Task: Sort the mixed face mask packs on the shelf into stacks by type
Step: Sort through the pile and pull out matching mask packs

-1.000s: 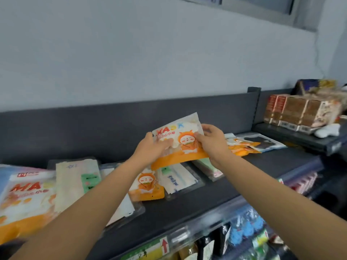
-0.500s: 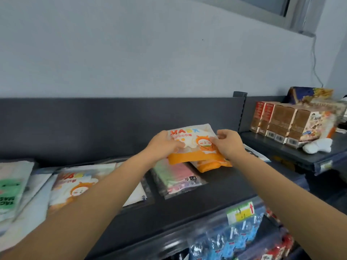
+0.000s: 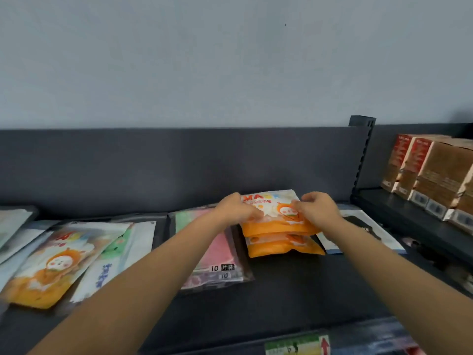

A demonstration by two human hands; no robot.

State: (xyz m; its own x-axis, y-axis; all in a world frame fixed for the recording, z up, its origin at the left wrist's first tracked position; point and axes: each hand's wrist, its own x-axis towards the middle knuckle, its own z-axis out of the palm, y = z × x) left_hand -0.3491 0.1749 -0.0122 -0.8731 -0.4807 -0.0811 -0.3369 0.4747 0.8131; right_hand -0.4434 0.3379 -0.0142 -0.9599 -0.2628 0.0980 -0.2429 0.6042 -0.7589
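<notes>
At the bottom edge of the frame runs the shelf's front rail with a yellow-green price label (image 3: pixel 297 345) bearing a red arrow. Above it spreads the dark grey shelf (image 3: pixel 294 290), its matte deck bare in the lower middle. In the lower left lies an orange cartoon mask pack (image 3: pixel 48 265), overlapping a white pack with blue print (image 3: pixel 112 267). Near the centre rests a clear pack of pink and green masks (image 3: pixel 217 254), partly crossed by the left forearm. Just right of it, in the middle of the frame, sits the orange pack stack (image 3: pixel 281 239); the top orange pack (image 3: pixel 276 213) is gripped at its two sides, the left hand (image 3: pixel 236 208) closed on its left edge and the right hand (image 3: pixel 316 208) closed on its right edge, the pack lying on the one beneath. To the right, partly under the stack, lies a black-and-white pack (image 3: pixel 368 231). Farther right, a neighbouring shelf carries brown and red cartons (image 3: pixel 435 172). Behind everything rises the shelf's dark back panel (image 3: pixel 153 165), then a plain pale grey wall (image 3: pixel 204 60) filling the upper half.
</notes>
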